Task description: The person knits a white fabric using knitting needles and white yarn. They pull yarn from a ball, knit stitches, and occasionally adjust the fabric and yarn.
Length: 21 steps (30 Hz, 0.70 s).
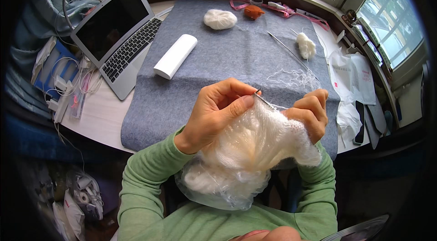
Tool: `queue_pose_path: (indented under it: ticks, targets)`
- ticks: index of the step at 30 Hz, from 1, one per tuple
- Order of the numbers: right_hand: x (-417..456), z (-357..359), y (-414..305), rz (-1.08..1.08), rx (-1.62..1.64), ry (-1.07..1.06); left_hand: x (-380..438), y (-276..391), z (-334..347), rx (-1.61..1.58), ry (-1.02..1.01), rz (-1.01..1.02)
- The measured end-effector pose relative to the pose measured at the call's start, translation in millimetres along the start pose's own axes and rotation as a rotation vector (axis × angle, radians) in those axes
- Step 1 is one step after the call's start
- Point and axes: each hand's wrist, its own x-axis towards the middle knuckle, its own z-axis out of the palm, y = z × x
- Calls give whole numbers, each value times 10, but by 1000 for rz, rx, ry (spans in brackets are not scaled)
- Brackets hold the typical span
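White fuzzy knitted fabric [252, 135] hangs between my hands from a metal knitting needle [265, 100]. My left hand [222, 111] pinches the fabric's top edge at the needle tip. The fingers of my right hand [309, 114] are curled around the fabric and yarn at the needle's other end. Below, the lower fabric rests in a clear plastic bag [225, 200] on my lap. Loose white yarn [297, 78] lies tangled beyond my right hand, near a long metal needle [286, 48] and a small white yarn ball [306, 45].
A grey felt mat [164, 104] covers the desk's middle. On it are a white oblong case [175, 56], a larger yarn ball [220, 19], an orange figurine [253, 12] and a pink tape [237, 3]. A laptop [116, 26] stands left; white packaging [351, 77] and a phone [358, 121] lie right.
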Motion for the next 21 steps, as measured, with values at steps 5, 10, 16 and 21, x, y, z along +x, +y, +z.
queue_pose_path:
  ticks: [5,10,16,21]
  targets:
    - [40,80,4,-32,-107,5,8,-54,11,-85,-38,-40]
    - [91,307,8,285,432,-183,-10,-144,62,57,-83,-65]
    - [30,54,1,65,-59,19,-6,-136,57,74,-36,33]
    - [-3,52,-34,65,-110,0,9,-94,95,52,31,133]
